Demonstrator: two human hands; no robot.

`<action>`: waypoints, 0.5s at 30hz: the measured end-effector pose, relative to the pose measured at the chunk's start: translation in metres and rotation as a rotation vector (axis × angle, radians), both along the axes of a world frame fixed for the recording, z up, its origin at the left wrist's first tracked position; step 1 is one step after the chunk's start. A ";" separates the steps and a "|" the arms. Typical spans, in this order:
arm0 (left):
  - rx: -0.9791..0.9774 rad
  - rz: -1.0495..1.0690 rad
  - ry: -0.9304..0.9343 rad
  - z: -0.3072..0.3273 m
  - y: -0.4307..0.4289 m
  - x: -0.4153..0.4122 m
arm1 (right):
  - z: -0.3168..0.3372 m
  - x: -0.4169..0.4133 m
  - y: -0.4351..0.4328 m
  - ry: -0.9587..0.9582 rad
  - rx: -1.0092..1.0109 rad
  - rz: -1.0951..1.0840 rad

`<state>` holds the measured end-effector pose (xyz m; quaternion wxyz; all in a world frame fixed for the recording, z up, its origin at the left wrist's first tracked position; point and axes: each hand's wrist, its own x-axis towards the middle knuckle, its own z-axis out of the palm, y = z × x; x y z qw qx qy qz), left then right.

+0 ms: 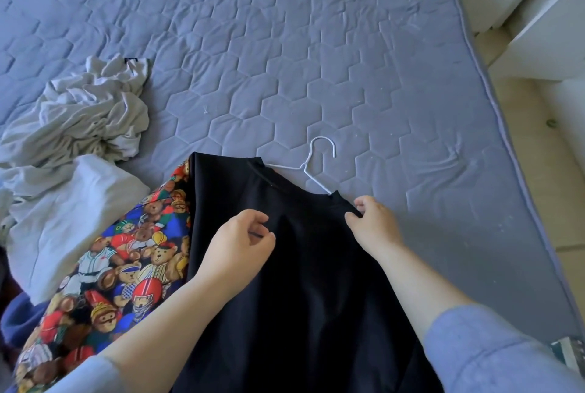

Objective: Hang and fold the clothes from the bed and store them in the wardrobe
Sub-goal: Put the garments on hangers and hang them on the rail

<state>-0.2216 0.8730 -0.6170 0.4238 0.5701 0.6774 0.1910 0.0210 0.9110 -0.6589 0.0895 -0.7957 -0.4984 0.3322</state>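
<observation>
A black shirt lies flat on the grey quilted bed, its neck pointing away from me. A white wire hanger sits partly inside the neck opening, hook out on the mattress. My right hand pinches the shirt's right shoulder edge. My left hand hovers over the shirt's chest with fingers curled and apart, holding nothing. Under the black shirt's left side lies a garment printed with teddy bears.
A crumpled beige garment and a pale grey one lie at the left of the bed. White furniture stands past the bed's right edge, with light floor between.
</observation>
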 end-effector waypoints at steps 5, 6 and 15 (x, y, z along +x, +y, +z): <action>-0.035 0.001 0.014 -0.013 -0.009 0.000 | -0.008 -0.006 0.005 0.024 -0.041 0.054; -0.036 0.003 0.017 -0.014 -0.009 0.000 | -0.009 -0.006 0.004 0.018 -0.041 0.065; -0.045 0.015 0.018 -0.007 -0.019 0.001 | 0.017 -0.014 -0.006 0.026 0.157 0.027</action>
